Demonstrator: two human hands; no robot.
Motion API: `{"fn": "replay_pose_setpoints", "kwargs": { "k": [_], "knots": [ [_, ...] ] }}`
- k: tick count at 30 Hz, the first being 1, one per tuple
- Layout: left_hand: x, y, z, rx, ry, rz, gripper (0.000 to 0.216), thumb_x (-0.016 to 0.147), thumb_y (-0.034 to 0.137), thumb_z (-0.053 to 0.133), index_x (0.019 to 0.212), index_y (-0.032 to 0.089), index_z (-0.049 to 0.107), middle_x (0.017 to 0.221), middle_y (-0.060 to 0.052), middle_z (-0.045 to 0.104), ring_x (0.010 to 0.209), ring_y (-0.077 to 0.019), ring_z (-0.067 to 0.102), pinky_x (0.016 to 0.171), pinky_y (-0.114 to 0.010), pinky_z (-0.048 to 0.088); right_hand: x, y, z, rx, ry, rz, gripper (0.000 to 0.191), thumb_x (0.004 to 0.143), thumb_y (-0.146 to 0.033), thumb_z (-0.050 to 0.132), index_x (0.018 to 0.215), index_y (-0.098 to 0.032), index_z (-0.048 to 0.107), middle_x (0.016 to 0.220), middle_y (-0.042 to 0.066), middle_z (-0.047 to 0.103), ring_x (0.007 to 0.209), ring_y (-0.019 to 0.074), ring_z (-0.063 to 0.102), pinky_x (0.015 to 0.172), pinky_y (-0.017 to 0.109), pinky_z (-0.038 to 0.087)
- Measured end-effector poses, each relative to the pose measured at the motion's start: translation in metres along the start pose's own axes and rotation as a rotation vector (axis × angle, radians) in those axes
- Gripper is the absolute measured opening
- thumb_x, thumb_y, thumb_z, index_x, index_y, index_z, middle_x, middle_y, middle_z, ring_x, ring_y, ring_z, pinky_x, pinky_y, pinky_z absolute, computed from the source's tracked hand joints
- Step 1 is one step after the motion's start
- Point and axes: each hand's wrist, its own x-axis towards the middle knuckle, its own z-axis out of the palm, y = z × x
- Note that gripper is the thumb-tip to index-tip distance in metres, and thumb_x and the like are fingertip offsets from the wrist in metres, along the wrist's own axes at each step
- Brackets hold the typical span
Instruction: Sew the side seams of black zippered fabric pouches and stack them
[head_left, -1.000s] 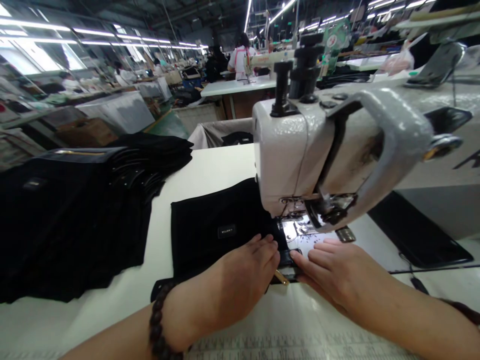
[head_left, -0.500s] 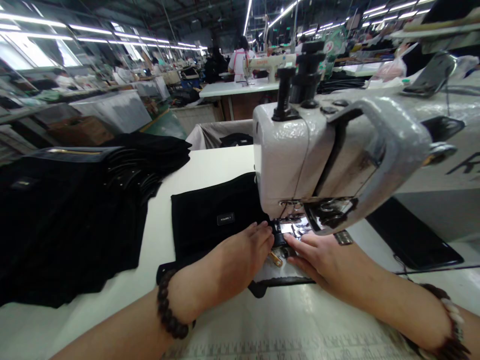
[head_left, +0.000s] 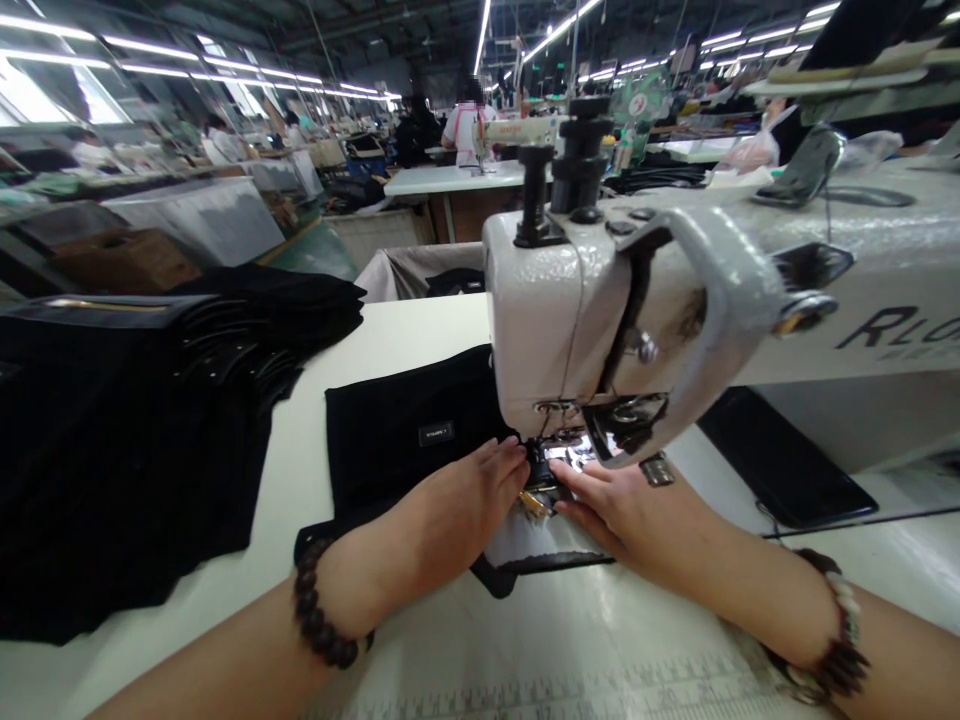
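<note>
Black cloth has slid up toward the machine since a second ago, and my left hand and right hand went with it. It lies on the table, with one end under the machine's head. My left grip is flat on it, fingers side by side. My right grip is spread, thumb and first finger apart, with a fingertip at the black strap. Between my hands sits a gold pull. One dark pile is on the left.
</note>
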Motion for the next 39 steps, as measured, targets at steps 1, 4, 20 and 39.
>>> {"fn": "replay_pose_setpoints", "kwargs": {
  "k": [1, 4, 20, 39],
  "knots": [
    [0.0, 0.0, 0.0, 0.001, 0.006, 0.006, 0.038, 0.08, 0.006, 0.042, 0.117, 0.007, 0.049, 0.122, -0.009, 0.054, 0.117, -0.0174, 0.044, 0.102, -0.029, 0.032, 0.0, 0.0, 0.0, -0.011, -0.016, 0.002, 0.029, 0.086, -0.032, 0.048, 0.111, -0.021, 0.057, 0.066, 0.003, 0.063, 0.057, 0.0169, 0.056, 0.046, 0.026, 0.02],
    [0.001, -0.001, 0.0, -0.035, 0.003, 0.004, 0.037, 0.079, 0.006, 0.044, 0.115, 0.008, 0.051, 0.12, -0.008, 0.055, 0.115, -0.0173, 0.046, 0.101, -0.028, 0.033, 0.001, 0.0, -0.002, -0.029, -0.039, -0.008, 0.029, 0.088, -0.033, 0.046, 0.112, -0.022, 0.057, 0.064, 0.003, 0.062, 0.055, 0.0165, 0.055, 0.047, 0.026, 0.02],
    [0.006, 0.003, -0.002, -0.118, -0.039, -0.09, 0.04, 0.08, 0.002, 0.037, 0.117, 0.007, 0.051, 0.121, -0.012, 0.054, 0.113, -0.0204, 0.048, 0.097, -0.032, 0.039, -0.003, -0.002, 0.004, 0.032, 0.12, -0.018, 0.029, 0.082, -0.029, 0.049, 0.107, -0.016, 0.057, 0.07, 0.005, 0.063, 0.055, 0.017, 0.052, 0.048, 0.029, 0.017],
    [-0.147, -0.072, -0.103, -1.471, 1.038, -1.17, 0.028, 0.053, 0.025, 0.079, 0.072, 0.011, 0.064, 0.063, -0.004, 0.064, 0.067, -0.0201, 0.065, 0.062, -0.026, 0.053, -0.007, 0.008, 0.033, 0.228, 0.607, -0.312, 0.03, 0.089, -0.023, 0.037, 0.065, -0.024, 0.055, 0.056, 0.0, 0.055, 0.047, 0.013, 0.053, 0.048, 0.026, 0.039]
  ]
}}
